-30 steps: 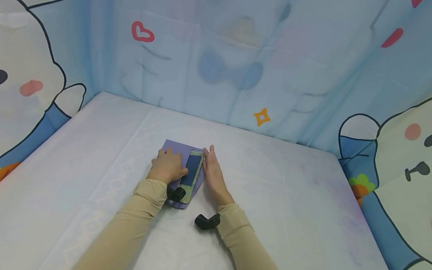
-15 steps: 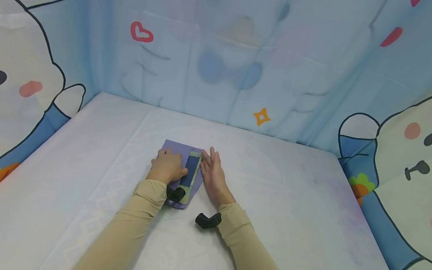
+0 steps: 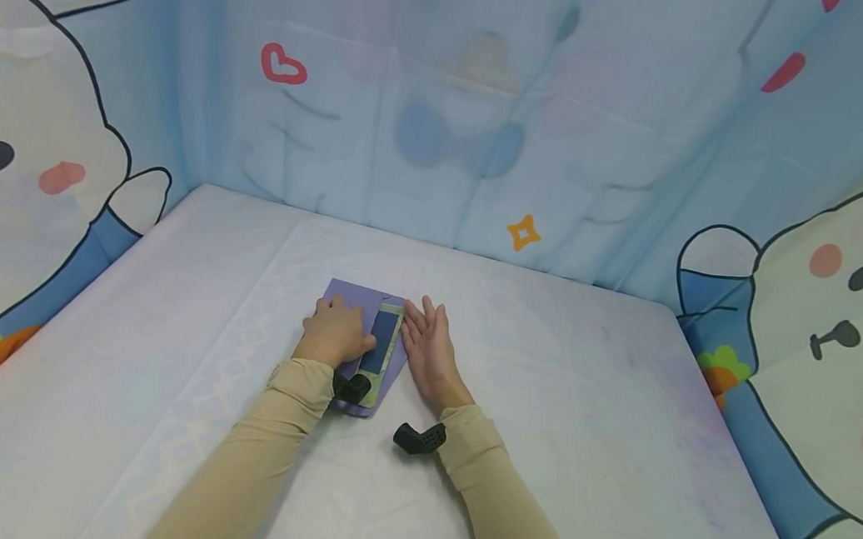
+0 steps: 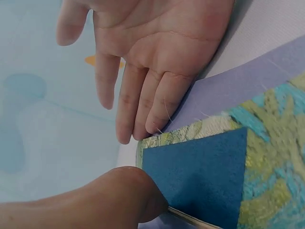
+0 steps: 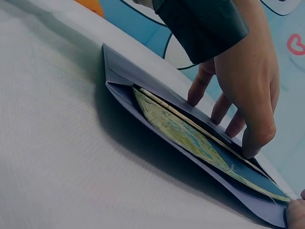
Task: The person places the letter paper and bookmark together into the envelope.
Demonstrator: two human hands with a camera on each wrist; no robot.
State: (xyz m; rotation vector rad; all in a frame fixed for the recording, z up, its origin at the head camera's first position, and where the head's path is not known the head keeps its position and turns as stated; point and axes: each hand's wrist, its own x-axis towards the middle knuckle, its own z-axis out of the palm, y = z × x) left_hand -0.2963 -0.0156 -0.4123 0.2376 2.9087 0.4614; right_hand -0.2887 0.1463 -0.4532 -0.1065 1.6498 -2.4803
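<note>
A purple envelope (image 3: 355, 294) lies on the white-covered table, its open side facing right. Out of that side shows a flat green card (image 3: 391, 310) with a dark blue panel (image 4: 195, 162). My left hand (image 3: 333, 332) grips the envelope from above, fingertips at its far-left edge and thumb (image 4: 133, 191) at the mouth, over the blue panel. My right hand (image 3: 429, 353) stands on its edge at the right, fingers straight, fingertips touching the card's upper corner. In the right wrist view the envelope (image 5: 128, 76) gapes, with the card (image 5: 176, 126) between its layers.
White cloth (image 3: 579, 413) covers the table. Behind it hangs a light blue curtain (image 3: 457, 121) printed with cartoon figures. A black camera mount (image 3: 420, 439) sits on the right wrist and another mount (image 3: 351, 387) on the left.
My right hand has turned slightly palm-up, its fingers spreading a little, and its wrist has shifted slightly right. My left hand, the envelope and the card stay nearly still.
</note>
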